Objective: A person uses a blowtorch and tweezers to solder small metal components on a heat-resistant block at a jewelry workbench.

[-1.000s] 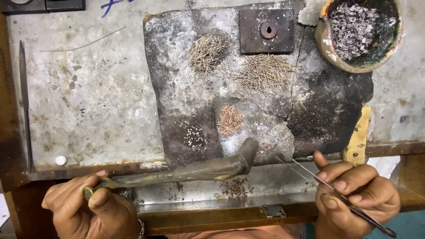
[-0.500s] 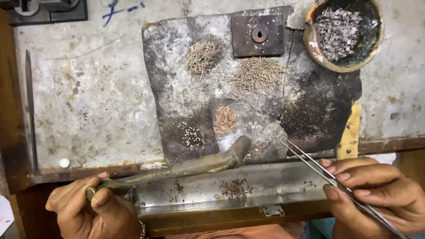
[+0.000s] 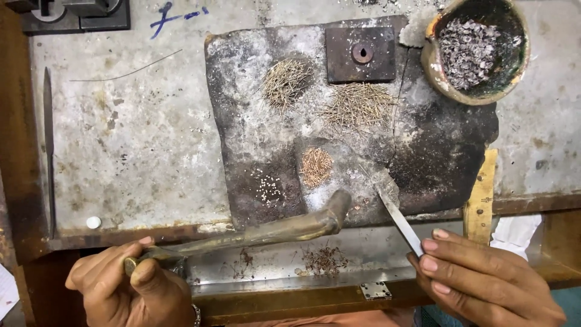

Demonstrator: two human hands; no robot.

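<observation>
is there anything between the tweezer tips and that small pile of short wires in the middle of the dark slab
Nothing visible. The tweezers in the right hand point over bare slab toward the small wire pile. The bent torch pipe, held by the left hand, ends just below the pile, off that line.

Grey, stained bench top [image 3: 121,151], worn surface. Blue pen mark [image 3: 175,17] near the upper left. Dark metal block [image 3: 72,12] at the top left corner. Thin curved wire [image 3: 124,74] lies loose on the bench. Long narrow file-like tool [image 3: 48,145] along the left edge; small white bead [image 3: 93,222] near its lower end. Round clay bowl [image 3: 478,51] at upper right, filled with grey metal scraps [image 3: 469,51]. Yellowish wooden strip [image 3: 481,194] stands at the charred slab's right edge. Metal tray [image 3: 363,254] below the bench edge holds a reddish clump of filings [image 3: 324,260]. Small hinge plate [image 3: 375,291] on the tray's front rail.
</observation>
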